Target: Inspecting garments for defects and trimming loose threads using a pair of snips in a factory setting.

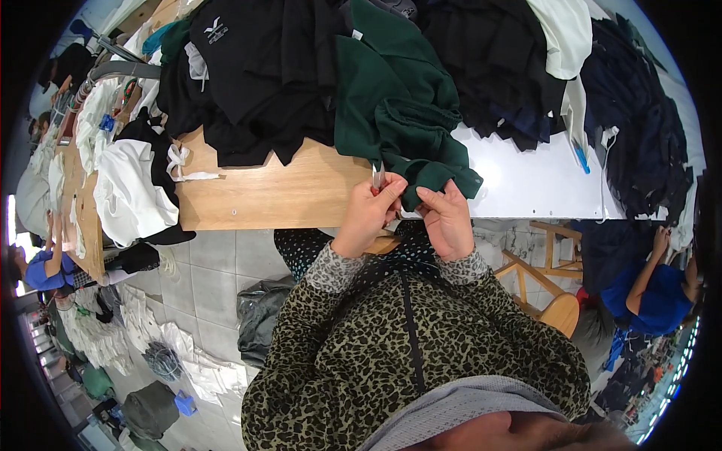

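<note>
Both the left hand [367, 216] and the right hand [449, 219] are held close together, angled inward, at the near edge of the bench [286, 188]. One pair of snips [378, 178] is gripped in the left; one dark green garment [395, 71] is pinched by the right. Plain and crumpled, it is laid across the bench between two heaps of black garments [278, 68].

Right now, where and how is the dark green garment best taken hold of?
Probably a pinch on the near end of the dark green garment, coming from the person's side with the right hand: that end lies bunched at the front edge of the table, while the bulk runs back between dark clothing piles. The left hand holds a small bladed tool.
</note>
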`<control>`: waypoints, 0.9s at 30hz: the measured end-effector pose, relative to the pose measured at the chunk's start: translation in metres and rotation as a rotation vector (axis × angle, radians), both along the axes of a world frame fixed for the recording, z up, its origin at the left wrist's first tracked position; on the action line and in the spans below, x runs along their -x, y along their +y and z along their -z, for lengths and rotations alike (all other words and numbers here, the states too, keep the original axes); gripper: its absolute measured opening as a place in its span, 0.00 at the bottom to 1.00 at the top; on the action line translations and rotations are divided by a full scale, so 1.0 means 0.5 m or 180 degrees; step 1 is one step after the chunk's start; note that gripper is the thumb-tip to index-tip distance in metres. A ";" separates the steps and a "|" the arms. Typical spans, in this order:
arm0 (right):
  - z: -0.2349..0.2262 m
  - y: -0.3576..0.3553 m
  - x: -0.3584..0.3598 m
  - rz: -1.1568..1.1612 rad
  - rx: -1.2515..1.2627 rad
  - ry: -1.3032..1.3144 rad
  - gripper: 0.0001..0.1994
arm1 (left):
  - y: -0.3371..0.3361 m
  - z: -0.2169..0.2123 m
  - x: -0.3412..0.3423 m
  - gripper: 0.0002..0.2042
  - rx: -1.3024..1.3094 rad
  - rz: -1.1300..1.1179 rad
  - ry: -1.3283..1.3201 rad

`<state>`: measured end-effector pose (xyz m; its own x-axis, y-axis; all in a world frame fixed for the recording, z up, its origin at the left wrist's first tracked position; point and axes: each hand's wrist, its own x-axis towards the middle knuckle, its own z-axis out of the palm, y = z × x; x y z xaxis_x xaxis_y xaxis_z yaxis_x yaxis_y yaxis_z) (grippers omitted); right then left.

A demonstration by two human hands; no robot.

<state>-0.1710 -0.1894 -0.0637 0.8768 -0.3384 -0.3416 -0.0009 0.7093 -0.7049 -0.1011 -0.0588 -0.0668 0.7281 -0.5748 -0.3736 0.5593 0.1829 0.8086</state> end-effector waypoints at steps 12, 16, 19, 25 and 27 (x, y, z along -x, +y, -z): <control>0.012 -0.005 -0.002 -0.0116 0.0002 -0.0097 0.19 | 0.008 0.007 -0.019 0.06 0.0074 0.0165 0.0514; 0.010 -0.002 -0.003 -0.0128 -0.0002 -0.0082 0.19 | -0.003 0.000 -0.003 0.08 -0.0315 0.0082 -0.0261; 0.017 -0.007 -0.003 -0.0224 0.0031 -0.0054 0.19 | -0.020 0.033 0.004 0.10 -0.0398 -0.0094 -0.0779; 0.021 -0.013 0.000 -0.0228 -0.0268 0.0093 0.19 | -0.008 0.024 -0.012 0.12 -0.0160 -0.0003 0.0486; 0.016 -0.019 -0.003 -0.0183 -0.0253 0.0079 0.19 | -0.001 0.026 -0.009 0.10 0.0086 -0.0225 0.0498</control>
